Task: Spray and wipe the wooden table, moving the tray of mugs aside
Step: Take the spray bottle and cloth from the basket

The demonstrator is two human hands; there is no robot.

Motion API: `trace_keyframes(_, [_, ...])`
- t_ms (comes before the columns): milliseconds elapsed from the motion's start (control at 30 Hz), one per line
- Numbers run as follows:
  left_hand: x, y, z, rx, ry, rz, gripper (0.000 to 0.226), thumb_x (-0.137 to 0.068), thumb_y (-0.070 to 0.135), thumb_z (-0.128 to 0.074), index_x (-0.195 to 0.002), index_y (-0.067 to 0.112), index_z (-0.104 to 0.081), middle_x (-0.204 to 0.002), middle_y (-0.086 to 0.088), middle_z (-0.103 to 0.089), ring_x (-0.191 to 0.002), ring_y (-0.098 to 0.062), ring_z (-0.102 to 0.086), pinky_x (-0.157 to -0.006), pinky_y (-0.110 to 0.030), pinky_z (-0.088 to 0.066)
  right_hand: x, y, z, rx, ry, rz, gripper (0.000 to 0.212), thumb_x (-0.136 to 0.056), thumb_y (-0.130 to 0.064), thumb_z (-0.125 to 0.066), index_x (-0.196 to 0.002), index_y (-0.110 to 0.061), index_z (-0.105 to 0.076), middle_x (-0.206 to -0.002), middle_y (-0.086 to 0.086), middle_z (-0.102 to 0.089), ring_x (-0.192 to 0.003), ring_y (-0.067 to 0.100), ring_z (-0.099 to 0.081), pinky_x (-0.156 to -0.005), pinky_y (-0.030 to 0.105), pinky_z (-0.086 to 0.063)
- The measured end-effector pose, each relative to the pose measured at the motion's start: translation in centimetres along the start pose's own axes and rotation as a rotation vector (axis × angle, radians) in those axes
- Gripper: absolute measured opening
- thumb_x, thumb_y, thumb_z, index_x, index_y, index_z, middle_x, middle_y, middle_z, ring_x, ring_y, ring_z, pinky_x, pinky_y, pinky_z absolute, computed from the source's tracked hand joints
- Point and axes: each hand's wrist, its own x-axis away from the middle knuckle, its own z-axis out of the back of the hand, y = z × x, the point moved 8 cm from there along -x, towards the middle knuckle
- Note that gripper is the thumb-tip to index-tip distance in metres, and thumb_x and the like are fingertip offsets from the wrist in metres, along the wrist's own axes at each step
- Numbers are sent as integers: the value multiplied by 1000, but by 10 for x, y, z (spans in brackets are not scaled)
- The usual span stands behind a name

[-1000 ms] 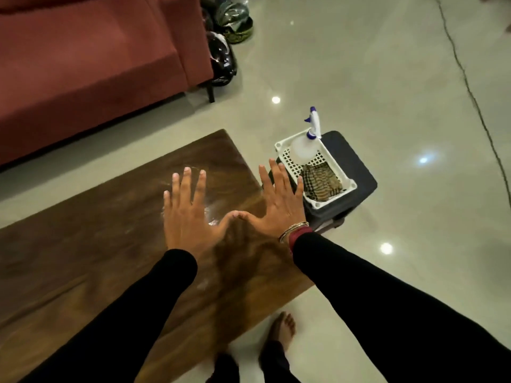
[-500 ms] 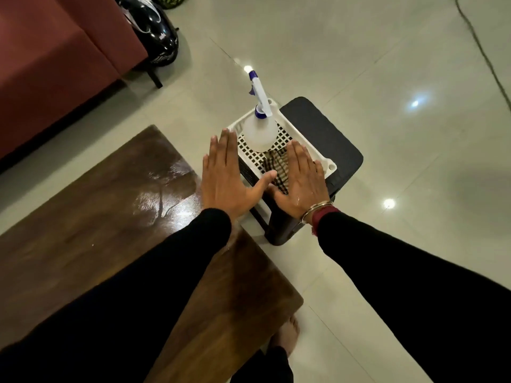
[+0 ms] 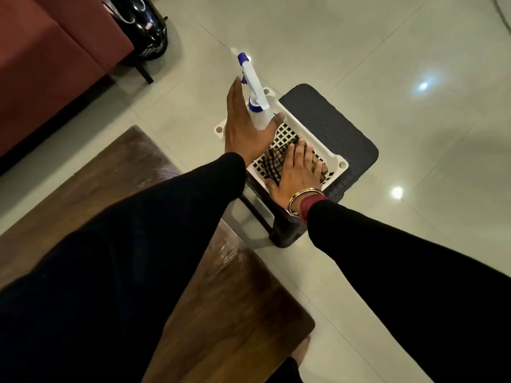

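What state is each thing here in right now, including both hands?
Left hand: open, thumb and fingers either side of the bottle.
Right hand: flat, palm down on the cloth.
White spray bottle with blue nozzle: upright in the basket.
Brown checked cloth: crumpled in the basket.
White plastic lattice basket: resting on the stool.
Dark plastic stool: standing upright.
Dark wooden table: shiny streaks near its edge.

White spray bottle (image 3: 258,113) with blue nozzle and collar. White lattice basket (image 3: 315,135) on black textured stool (image 3: 329,120). Brown-and-cream checked cloth (image 3: 273,161). Dark brown wooden table (image 3: 235,313). Red sofa (image 3: 49,59) far left. Pale grey glossy floor (image 3: 387,51). Black sleeves (image 3: 387,258).
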Motion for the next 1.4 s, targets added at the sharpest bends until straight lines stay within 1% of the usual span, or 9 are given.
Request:
trace_keyframes(267, [-14, 5, 0, 43, 102, -97, 104, -86, 39, -78, -160, 6, -14, -167, -12, -22, -151, -20, -28, -117, -24, -35, -3, -4, -7, -31, 5, -35, 104, -96, -59, -51, -164, -5, 5, -170, 17, 22, -158, 37, 20, -128, 62, -2])
trace_keyframes(433, [-12, 6, -5, 123, 164, -111, 80, -88, 15, -75, -153, 3, -30, -155, -13, -39, -138, -15, -42, -98, 5, -31, -5, -8, -10, -22, -3, -52, 93, -102, -50, -48, -163, -2, 4, -170, 21, 20, -158, 41, 19, -127, 60, 0])
trace_keyframes(567, [-9, 3, -5, 174, 230, -75, 78, -84, 4, -75, -150, 1, -33, -151, -15, -42, -132, -10, -40, -92, 10, -28, -8, -11, -10, 8, 14, -74, 79, -106, -33, -41, -162, 1, 4, -169, 26, 18, -157, 45, 16, -129, 58, -3])
trace_keyframes(833, [-6, 8, 3, 208, 235, -21, 76, -75, -6, -71, -145, 2, -41, -139, -5, -49, -125, -12, -50, -101, -6, -43, -8, -9, -5, -108, 44, -79, 71, -104, -18, -39, -163, -1, -4, -172, 20, 11, -159, 39, 12, -130, 51, -2])
trace_keyframes(933, [7, 22, 20, 232, 240, -12, 70, -76, -5, -69, -142, 1, -45, -135, -10, -52, -121, -18, -55, -103, -24, -50, -11, -1, 9, -331, 148, -84, 63, -105, -29, -38, -161, -5, -24, -171, 17, -18, -159, 35, -18, -130, 51, -19])
trace_keyframes(1033, [35, 38, 52, 250, 247, 3, 64, -74, -3, -68, -136, 3, -51, -126, -9, -56, -114, -22, -59, -99, -26, -50, -5, 10, 43, -629, 337, -163, 50, -106, -39, -35, -142, -7, -52, -142, 14, -60, -130, 32, -58, -107, 35, -44])
trace_keyframes(1133, [79, 38, 93, 251, 262, 50, 57, -73, -3, -68, -128, 10, -55, -117, -3, -58, -108, -14, -59, -92, -12, -47, -2, 16, 70, -890, 420, -269, 41, -111, -31, -41, -132, -5, -64, -125, 14, -69, -118, 32, -62, -86, 28, -39])
trace_keyframes(1267, [145, -11, 159, 221, 272, 332, 56, -76, -2, -70, -97, 47, -51, -106, 3, -62, -91, -1, -58, -78, -10, -45, 16, -43, 85, -1248, 367, -76, 43, -102, -38, -47, -132, -13, -64, -119, -1, -70, -117, 19, -64, -104, 33, -50])
trace_keyframes(1400, [190, -56, 211, 175, 215, 524, 34, -77, -4, -68, -96, 22, -60, -90, -8, -62, -78, -19, -61, -69, -37, -58, 57, -122, 75, -893, 287, 290, 49, -106, -34, -43, -148, -11, -54, -148, 6, -60, -139, 18, -53, -120, 43, -37])
